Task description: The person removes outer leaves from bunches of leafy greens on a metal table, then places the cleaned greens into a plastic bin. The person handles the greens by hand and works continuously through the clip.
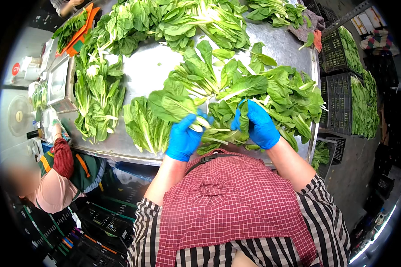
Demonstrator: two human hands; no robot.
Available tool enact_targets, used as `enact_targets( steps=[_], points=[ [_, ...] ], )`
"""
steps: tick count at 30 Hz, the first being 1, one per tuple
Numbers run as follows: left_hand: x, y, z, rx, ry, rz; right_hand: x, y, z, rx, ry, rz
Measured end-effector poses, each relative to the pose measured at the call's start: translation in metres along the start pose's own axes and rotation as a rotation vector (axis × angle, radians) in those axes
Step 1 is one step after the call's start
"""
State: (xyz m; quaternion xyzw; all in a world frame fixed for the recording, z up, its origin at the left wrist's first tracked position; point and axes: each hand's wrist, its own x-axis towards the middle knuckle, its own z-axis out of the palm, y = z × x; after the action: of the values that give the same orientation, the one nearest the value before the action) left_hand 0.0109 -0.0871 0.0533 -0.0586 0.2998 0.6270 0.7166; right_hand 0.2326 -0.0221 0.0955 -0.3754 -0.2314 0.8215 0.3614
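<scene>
Blue gloves cover both hands above the near edge of a metal table (140, 73). My left hand (186, 137) is closed around the white stems of a small bunch of leafy greens (173, 105), whose leaves point up and left. To its right, my right hand (256, 123) grips a dark green leaf (243, 116) between thumb and fingers. A loose heap of greens (287, 86) spreads beside and beyond the right hand. Left of my left hand lies a bunch of greens (145, 125), stems towards me. More loose leaves and stems lie between and under the hands.
Rows of bunched greens (98, 90) line the table's left and far sides. An orange crate (80, 33) and a metal scale-like box (61, 83) stand at the left. A co-worker (56, 173) is at lower left; another person's arm shows at the top. Black crates of greens (337, 100) stand right.
</scene>
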Motion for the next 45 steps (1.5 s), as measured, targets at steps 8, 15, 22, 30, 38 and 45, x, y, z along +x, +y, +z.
enact_targets(
  steps=[8,15,22,30,38,45],
  points=[
    [-0.003,0.040,-0.016,0.125,0.057,0.174,0.035,-0.022,-0.004,-1.287,-0.263,-0.220],
    [0.008,0.006,-0.014,0.070,0.032,0.065,0.133,0.001,0.001,-1.632,0.185,-0.174],
    [0.008,0.012,-0.017,0.076,0.088,0.050,0.149,0.003,-0.016,-1.572,0.157,-0.083],
    [0.010,0.002,-0.009,0.214,0.036,-0.008,0.153,0.002,-0.012,-1.542,0.192,-0.056],
    [0.006,0.003,-0.010,0.256,0.059,0.098,0.111,-0.032,-0.007,-0.748,0.189,-0.037],
    [0.007,-0.001,0.007,0.224,0.051,0.131,0.073,-0.026,-0.005,-0.439,0.070,-0.018]
  ],
)
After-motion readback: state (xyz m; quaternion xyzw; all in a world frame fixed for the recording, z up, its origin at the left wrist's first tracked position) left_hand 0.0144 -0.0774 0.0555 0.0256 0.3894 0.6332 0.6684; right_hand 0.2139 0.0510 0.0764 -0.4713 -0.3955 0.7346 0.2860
